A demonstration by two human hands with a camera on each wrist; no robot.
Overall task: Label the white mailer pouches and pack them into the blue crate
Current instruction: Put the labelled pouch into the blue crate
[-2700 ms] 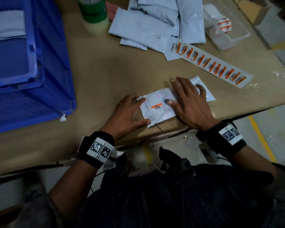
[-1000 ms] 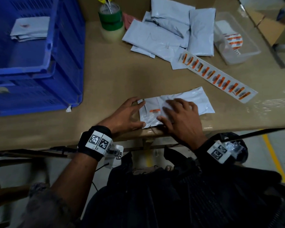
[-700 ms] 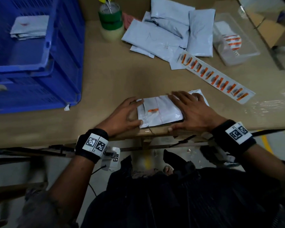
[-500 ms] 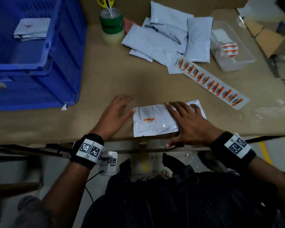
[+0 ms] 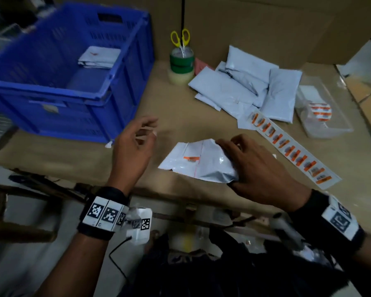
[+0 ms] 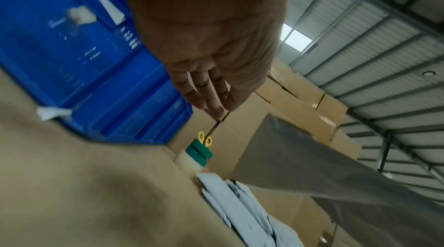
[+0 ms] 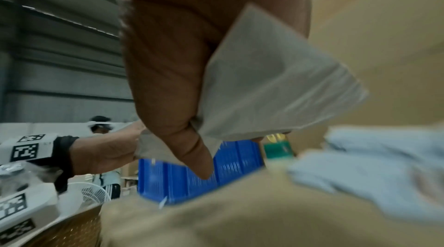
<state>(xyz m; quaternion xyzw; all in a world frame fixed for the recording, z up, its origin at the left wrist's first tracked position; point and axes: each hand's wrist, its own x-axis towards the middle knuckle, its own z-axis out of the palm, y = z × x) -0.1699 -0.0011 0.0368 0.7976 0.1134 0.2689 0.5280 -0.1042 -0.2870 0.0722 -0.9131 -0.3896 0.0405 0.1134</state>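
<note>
My right hand point(image 5: 234, 161) grips a folded white mailer pouch point(image 5: 197, 161) with an orange label, lifted off the table near its front edge; in the right wrist view the thumb point(image 7: 182, 118) pinches the pouch point(image 7: 276, 84) from below. My left hand point(image 5: 141, 136) hovers empty above the table to the pouch's left, fingers loosely spread point(image 6: 209, 95). The blue crate point(image 5: 58, 91) stands at the far left and holds a folded labelled pouch point(image 5: 100, 57). A pile of unlabelled pouches point(image 5: 248, 86) lies at the back right.
A strip of orange labels point(image 5: 287, 146) runs diagonally to the right of my right hand. A clear tray point(image 5: 330, 129) with a label roll sits at the far right. Stacked tape rolls point(image 5: 181, 65) with yellow scissors stand at the back. Cardboard boxes wall the far side.
My right hand went from pressing the pouch flat to gripping and lifting it. My left hand came off the pouch and rose to the left. The head view tilted up toward the crate.
</note>
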